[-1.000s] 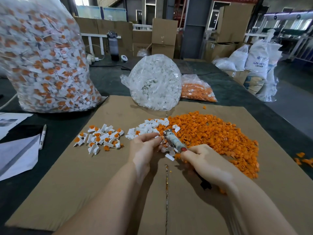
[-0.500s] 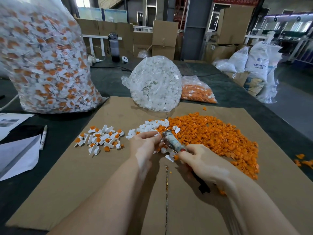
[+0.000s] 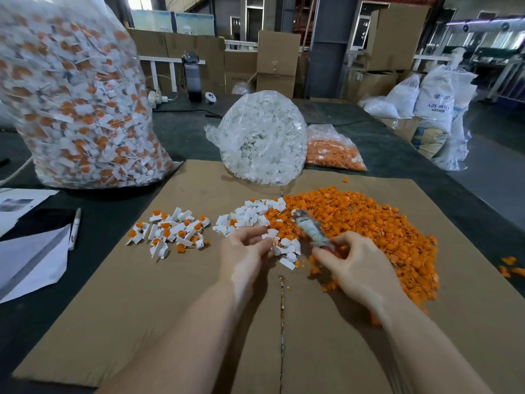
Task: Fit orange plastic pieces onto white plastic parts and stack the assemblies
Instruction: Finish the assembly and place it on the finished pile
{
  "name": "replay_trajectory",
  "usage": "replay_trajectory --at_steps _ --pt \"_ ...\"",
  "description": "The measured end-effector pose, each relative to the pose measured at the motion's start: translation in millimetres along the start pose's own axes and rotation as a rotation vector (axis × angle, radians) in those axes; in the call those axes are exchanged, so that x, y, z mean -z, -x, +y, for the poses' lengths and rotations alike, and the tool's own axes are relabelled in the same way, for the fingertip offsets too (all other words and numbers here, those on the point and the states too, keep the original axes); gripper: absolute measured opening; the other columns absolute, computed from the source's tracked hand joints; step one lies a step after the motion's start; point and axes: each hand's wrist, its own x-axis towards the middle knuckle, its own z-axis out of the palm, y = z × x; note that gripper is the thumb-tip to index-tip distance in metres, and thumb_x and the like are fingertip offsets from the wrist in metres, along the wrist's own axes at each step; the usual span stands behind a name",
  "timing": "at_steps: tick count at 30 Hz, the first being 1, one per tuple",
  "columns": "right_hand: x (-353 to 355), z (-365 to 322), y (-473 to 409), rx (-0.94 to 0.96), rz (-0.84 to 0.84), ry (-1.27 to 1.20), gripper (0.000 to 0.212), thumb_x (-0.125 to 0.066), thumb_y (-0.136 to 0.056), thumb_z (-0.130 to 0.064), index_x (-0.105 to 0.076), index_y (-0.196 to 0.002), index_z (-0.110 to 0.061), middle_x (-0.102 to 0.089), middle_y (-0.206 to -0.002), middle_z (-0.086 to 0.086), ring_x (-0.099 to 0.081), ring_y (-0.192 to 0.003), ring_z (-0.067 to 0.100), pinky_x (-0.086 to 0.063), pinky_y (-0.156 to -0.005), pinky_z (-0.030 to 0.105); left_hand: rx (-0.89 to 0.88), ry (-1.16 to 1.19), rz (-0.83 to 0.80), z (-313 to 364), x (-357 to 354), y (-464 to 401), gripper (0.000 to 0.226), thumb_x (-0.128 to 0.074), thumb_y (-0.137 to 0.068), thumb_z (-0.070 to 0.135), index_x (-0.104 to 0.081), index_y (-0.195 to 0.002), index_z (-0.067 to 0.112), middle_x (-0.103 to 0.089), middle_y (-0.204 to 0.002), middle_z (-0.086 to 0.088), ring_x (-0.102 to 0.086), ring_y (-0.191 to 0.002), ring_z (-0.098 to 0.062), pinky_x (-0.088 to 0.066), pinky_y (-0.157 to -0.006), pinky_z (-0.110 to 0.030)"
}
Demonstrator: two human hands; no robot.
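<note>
A broad heap of orange pieces [image 3: 369, 223] lies on the cardboard sheet [image 3: 170, 308], right of centre. Loose white parts [image 3: 250, 217] sit at its left edge. Further left is a small pile of finished white-and-orange assemblies [image 3: 170, 231]. My left hand [image 3: 244, 251] pinches a small white part at its fingertips, just above more white parts. My right hand [image 3: 355, 263] grips a grey, tape-wrapped tool [image 3: 309, 231] that points up and left toward the left hand.
A big clear bag of finished assemblies [image 3: 74, 103] stands at the back left. A bag of white parts [image 3: 261, 137] and a bag of orange pieces [image 3: 332, 152] stand behind the heaps. Papers and a marker [image 3: 75, 228] lie at the left. Boxes and sacks fill the background.
Both hands stay over the same spot. The left hand's fingers have shifted slightly on the white part, and the tool in the right hand has tilted a little.
</note>
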Motion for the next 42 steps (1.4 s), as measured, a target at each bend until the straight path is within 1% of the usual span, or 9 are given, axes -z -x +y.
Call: replay_trajectory --at_steps 3,6,11,14,18,21,24,32,42 --pt "-5 16 -7 0.020 0.175 0.303 0.043 -0.056 -0.084 -0.055 -0.055 -0.111 -0.022 -0.058 -0.108 -0.001 -0.053 -0.101 0.019 -0.044 -0.077 0.032 -0.109 -0.201 -0.043 -10 4 3 0.024 -0.060 -0.085 -0.006 -0.062 -0.104 0.009 -0.065 -0.077 -0.007 -0.061 -0.055 -0.004 -0.050 -0.053 -0.013" --pt "-11 30 -12 0.051 0.217 0.495 0.050 -0.050 -0.085 -0.060 -0.055 -0.115 -0.020 -0.056 -0.110 -0.001 -0.051 -0.107 0.019 -0.041 -0.085 0.031 -0.176 -0.334 -0.059 -13 5 5 0.022 -0.061 -0.088 0.003 -0.063 -0.101 0.020 -0.068 -0.082 0.002 -0.065 -0.076 -0.005 -0.049 -0.062 -0.007" --pt "-17 31 -8 0.054 0.243 0.682 0.060 -0.046 -0.084 -0.066 -0.057 -0.122 -0.020 -0.055 -0.122 0.005 -0.046 -0.116 0.025 -0.027 -0.102 0.040 -0.217 -0.429 -0.075 -16 6 4 0.018 -0.061 -0.088 0.008 -0.064 -0.102 0.020 -0.069 -0.085 0.001 -0.064 -0.083 -0.004 -0.048 -0.075 -0.012" --pt "-27 20 -2 0.285 0.391 0.424 0.039 -0.074 -0.078 -0.033 -0.068 -0.110 -0.012 -0.064 -0.107 0.012 -0.058 -0.101 0.032 -0.038 -0.094 0.050 -0.240 -0.447 -0.086 -16 5 4 0.017 -0.062 -0.087 0.008 -0.065 -0.098 0.020 -0.069 -0.082 0.002 -0.063 -0.079 -0.003 -0.046 -0.067 -0.008" --pt "-50 1 13 0.613 0.304 0.066 0.026 -0.077 -0.072 -0.001 -0.073 -0.096 -0.007 -0.068 -0.088 0.006 -0.064 -0.082 0.024 -0.054 -0.076 0.037 -0.257 -0.444 -0.120 -14 6 5 0.016 -0.063 -0.086 0.005 -0.067 -0.094 0.017 -0.070 -0.083 -0.003 -0.064 -0.079 -0.009 -0.048 -0.069 -0.012" --pt "-56 -1 15 0.614 0.286 -0.037 0.013 -0.077 -0.072 0.001 -0.071 -0.079 -0.008 -0.066 -0.077 0.002 -0.063 -0.074 0.021 -0.054 -0.066 0.038 -0.250 -0.402 -0.235 -13 12 9 0.025 -0.061 -0.083 -0.005 -0.066 -0.094 0.017 -0.071 -0.088 -0.002 -0.066 -0.080 -0.004 -0.050 -0.071 -0.012" --pt "-57 0 15 0.574 0.310 -0.099 0.012 -0.075 -0.073 0.002 -0.069 -0.076 -0.007 -0.066 -0.076 0.002 -0.062 -0.075 0.021 -0.054 -0.065 0.037 -0.311 -0.511 -0.318 -15 15 12 0.035 -0.067 -0.076 -0.007 -0.065 -0.103 0.016 -0.066 -0.086 -0.001 -0.060 -0.072 0.002 -0.048 -0.068 -0.011" --pt "-56 4 18 0.514 0.376 -0.119 0.019 -0.075 -0.072 0.005 -0.072 -0.088 -0.005 -0.069 -0.083 0.003 -0.063 -0.082 0.019 -0.041 -0.080 0.016 -0.416 -0.678 -0.248 -18 12 12 0.031 -0.076 -0.075 0.008 -0.066 -0.101 0.022 -0.063 -0.087 0.004 -0.052 -0.072 -0.002 -0.040 -0.065 -0.004" --pt "-58 2 19 0.591 0.350 -0.066 0.012 -0.077 -0.073 -0.002 -0.067 -0.073 -0.009 -0.063 -0.073 -0.001 -0.058 -0.073 0.018 -0.045 -0.068 0.026 -0.461 -0.752 -0.245 -22 12 13 0.028 -0.078 -0.074 0.018 -0.066 -0.097 0.028 -0.065 -0.087 0.004 -0.055 -0.076 -0.004 -0.039 -0.065 -0.005"
